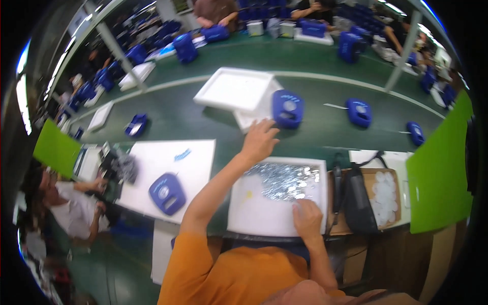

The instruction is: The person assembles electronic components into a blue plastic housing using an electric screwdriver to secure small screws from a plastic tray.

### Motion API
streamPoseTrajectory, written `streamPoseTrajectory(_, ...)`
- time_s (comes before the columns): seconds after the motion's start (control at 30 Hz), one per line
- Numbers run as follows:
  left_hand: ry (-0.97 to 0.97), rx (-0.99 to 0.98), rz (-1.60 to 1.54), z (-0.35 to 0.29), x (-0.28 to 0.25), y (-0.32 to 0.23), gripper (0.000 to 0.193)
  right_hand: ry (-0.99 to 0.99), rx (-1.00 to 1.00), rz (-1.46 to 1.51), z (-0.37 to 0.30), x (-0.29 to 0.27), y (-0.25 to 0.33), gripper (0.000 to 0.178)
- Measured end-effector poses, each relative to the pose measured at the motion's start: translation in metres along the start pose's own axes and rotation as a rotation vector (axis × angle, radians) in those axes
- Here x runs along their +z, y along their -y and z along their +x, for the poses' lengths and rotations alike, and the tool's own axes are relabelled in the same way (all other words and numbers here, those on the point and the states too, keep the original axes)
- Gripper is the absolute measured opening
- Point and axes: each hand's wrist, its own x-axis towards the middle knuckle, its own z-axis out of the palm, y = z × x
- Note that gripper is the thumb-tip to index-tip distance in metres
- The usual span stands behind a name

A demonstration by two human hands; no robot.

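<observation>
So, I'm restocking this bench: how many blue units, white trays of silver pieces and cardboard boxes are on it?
Blue unit: 1
White tray of silver pieces: 1
Cardboard box: 1
Total: 3

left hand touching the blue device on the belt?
Apart. Head view: left hand reaches toward the blue device, with green belt visible between fingertips and its casing.

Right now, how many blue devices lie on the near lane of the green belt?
4: a left blue device, a middle blue device by the left hand, two right ones. Others may be hidden.
</observation>
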Motion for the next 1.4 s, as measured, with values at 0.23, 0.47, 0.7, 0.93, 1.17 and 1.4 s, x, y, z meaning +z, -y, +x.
streamPoseTrajectory(0.23,-0.077,-0.174,-0.010,-0.140,-0.096,-0.027,0.028,0.069,-0.006,0.038,0.007,-0.005,0.002,0.017)
streamPoseTrajectory(0.47,-0.117,-0.548,0.318,-0.288,-0.171,-0.016,0.033,0.110,0.001,0.023,0.003,-0.004,0.006,0.016)
streamPoseTrajectory(0.7,0.072,-0.857,0.621,-0.364,-0.170,-0.005,0.049,0.110,-0.007,0.021,0.001,-0.008,0.006,0.015)
streamPoseTrajectory(0.93,0.074,-0.769,0.620,-0.359,-0.172,0.014,0.041,0.061,0.025,0.023,-0.005,-0.007,0.000,0.017)
streamPoseTrajectory(1.17,-0.056,-0.546,0.389,-0.283,-0.182,-0.060,0.028,0.023,0.001,0.034,0.003,-0.003,0.006,0.014)
streamPoseTrajectory(1.4,0.113,-0.129,0.024,-0.215,-0.127,-0.139,0.030,-0.012,-0.002,0.022,0.012,-0.020,0.008,0.014)
